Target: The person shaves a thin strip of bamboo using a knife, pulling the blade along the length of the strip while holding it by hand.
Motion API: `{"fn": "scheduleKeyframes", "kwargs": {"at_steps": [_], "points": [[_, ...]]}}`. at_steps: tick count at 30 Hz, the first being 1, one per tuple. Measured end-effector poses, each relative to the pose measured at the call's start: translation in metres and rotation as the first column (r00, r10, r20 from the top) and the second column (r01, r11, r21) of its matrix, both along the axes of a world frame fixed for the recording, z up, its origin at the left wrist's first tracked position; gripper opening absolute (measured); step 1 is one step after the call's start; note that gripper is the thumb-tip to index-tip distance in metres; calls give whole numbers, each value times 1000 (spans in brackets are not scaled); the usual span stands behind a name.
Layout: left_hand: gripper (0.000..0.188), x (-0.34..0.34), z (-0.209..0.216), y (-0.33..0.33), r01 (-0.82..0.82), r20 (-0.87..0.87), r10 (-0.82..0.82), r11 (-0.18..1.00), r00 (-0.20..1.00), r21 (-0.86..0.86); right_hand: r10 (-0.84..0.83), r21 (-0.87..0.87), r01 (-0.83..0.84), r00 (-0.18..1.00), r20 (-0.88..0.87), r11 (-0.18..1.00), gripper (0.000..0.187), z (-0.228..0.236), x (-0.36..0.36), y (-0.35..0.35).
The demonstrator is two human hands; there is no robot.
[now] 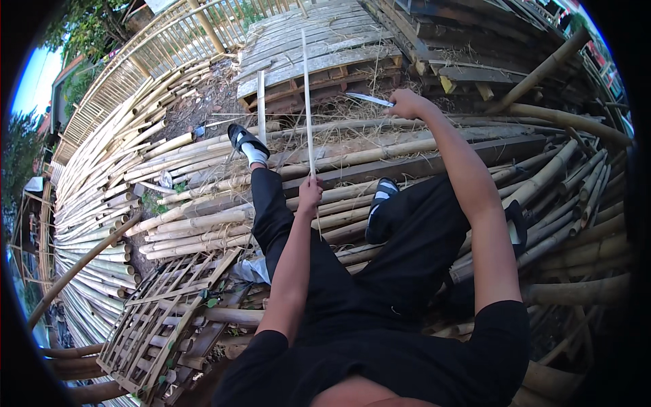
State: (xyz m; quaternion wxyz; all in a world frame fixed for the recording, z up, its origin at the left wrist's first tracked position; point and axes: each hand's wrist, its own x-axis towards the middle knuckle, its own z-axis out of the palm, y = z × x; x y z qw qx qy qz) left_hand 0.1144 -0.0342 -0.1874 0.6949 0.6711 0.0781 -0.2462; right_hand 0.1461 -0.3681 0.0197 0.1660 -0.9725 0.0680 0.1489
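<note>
1. Strip (307, 102) of pale bamboo, long and slim, stands nearly upright in view, its far end crossing in front of the pallet (356, 34), a slatted wooden platform that serves here as landmark.
2. Left hand (310, 192), on the person's side of the pallet, is wrapped around the strip near its lower end; a short, thin tail shows below the fist.
3. Right hand (409, 105), just off the pallet's near right corner, is closed around the grip of a knife (369, 99). Its bright blade points left toward the strip, apart from it.
4. Flat slat (262, 105) of wood rises by the pallet's near left corner.
5. Bamboo poles (407, 146) lie crosswise between the pallet and the person, with straw scattered over them.
6. Left sandal (239, 138), dark, worn over a white sock, is near the pallet's left end; the right sandal (384, 193) is farther from the pallet, among the poles.
7. Stacked planks (468, 44) fill the space right of the pallet; a bamboo fence (159, 51) curves along its left.
</note>
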Motion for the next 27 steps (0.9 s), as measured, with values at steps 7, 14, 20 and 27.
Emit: {"fn": "scheduleKeyframes", "kwargs": {"at_steps": [7,14,20,27], "points": [[35,-30,9,8,36,-126,-59,984,990,-177,-17,33,17,1000,-10,999,39,-13,0,3],[34,-55,-10,27,-82,-290,8,966,957,-246,58,-20,-58,998,20,998,41,-14,4,11],[30,-62,-10,20,-37,-303,-40,969,952,-244,131,-74,-128,990,44,989,42,-13,0,13],[33,-70,-40,28,-90,-390,-14,965,921,-247,124,-72,-124,992,-4,990,44,-13,1,21]]}}
